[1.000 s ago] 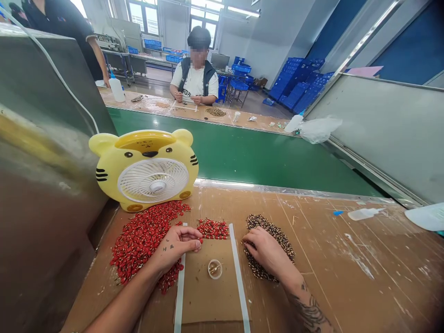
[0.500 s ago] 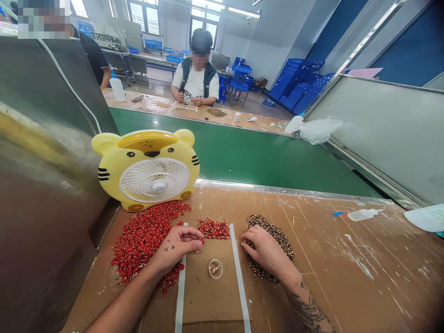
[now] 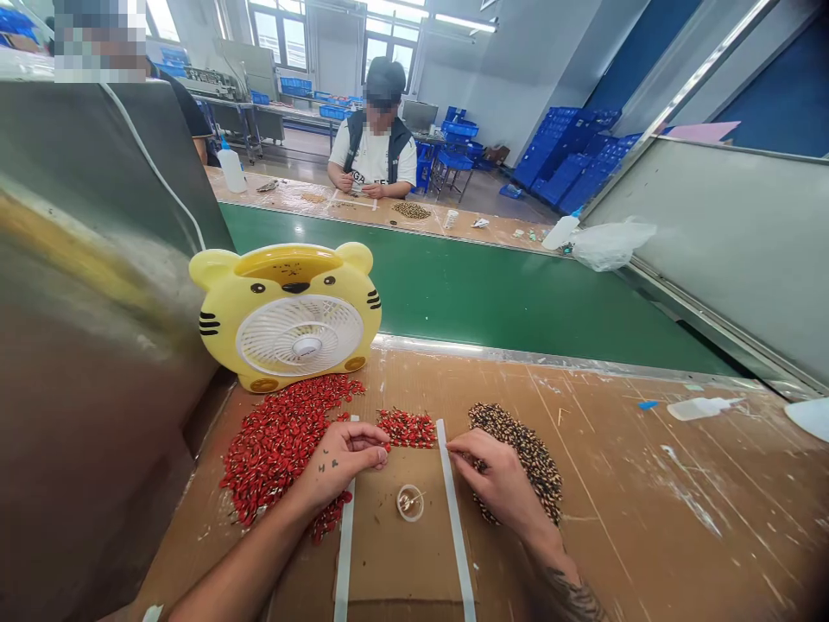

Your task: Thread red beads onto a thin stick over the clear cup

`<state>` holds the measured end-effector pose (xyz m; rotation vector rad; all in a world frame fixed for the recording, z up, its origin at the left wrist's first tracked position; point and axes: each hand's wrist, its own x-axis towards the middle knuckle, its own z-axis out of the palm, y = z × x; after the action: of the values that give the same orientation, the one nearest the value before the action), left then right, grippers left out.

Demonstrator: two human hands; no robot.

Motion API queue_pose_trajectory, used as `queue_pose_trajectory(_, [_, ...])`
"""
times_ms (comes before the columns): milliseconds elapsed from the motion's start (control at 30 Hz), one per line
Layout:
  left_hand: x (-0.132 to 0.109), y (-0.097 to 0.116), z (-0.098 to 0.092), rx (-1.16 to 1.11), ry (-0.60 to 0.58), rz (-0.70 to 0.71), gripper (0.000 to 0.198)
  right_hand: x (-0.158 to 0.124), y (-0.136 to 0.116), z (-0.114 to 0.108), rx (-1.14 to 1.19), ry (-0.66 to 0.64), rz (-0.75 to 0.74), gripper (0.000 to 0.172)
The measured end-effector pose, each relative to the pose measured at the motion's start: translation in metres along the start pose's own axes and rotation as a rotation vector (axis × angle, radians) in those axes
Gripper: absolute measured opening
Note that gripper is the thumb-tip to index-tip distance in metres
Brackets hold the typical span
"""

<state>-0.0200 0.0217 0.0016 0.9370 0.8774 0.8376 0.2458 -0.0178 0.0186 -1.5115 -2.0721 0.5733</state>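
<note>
My left hand point(image 3: 353, 453) is closed in a pinch at the left tape strip, with a small red piece point(image 3: 387, 447) showing at its fingertips. Beneath and beside that wrist spreads a large pile of small red pieces point(image 3: 272, 441). My right hand point(image 3: 492, 471) has thumb and fingers pinched together by the right tape strip point(image 3: 457, 510); whatever they hold is too small to make out. It partly covers a pile of black-and-tan pieces point(image 3: 534, 458). Between the hands, a small round cup point(image 3: 410, 503) with a thin stick in it sits on a cardboard sheet point(image 3: 401, 570).
A smaller group of red pieces point(image 3: 408, 428) lies at the cardboard's far end. Behind the red pile stands a yellow animal-shaped fan point(image 3: 288, 320). A green belt point(image 3: 466, 281) crosses beyond the table. A glue bottle point(image 3: 699, 408) lies right. Across the belt sits a co-worker point(image 3: 372, 155).
My right hand has moved left, off the black-and-tan pile toward the tape strip. My left hand keeps its pinch near the same spot. The whole view has shifted slightly.
</note>
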Motion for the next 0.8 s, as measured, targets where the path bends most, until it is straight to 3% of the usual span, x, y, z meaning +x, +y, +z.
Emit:
queue_pose_trajectory(133, [0.0, -0.003, 0.003, 0.076, 0.056, 0.026, 0.02, 0.003, -0.033, 0.02, 0.279, 0.079, -0.045, 0.016])
queue_pose_trajectory(267, [-0.003, -0.005, 0.005, 0.145, 0.069, 0.104, 0.017, 0.01, -0.055, 0.04, 0.359, 0.126, -0.022, 0.011])
queue_pose_trajectory(433, [-0.006, -0.005, 0.006, 0.239, 0.044, 0.228, 0.013, 0.016, -0.062, 0.047, 0.35, 0.139, 0.044, 0.007])
queue_pose_trajectory(800, [-0.009, 0.0, 0.005, 0.557, -0.034, 0.519, 0.021, 0.018, -0.07, 0.046, 0.254, 0.149, 0.03, 0.007])
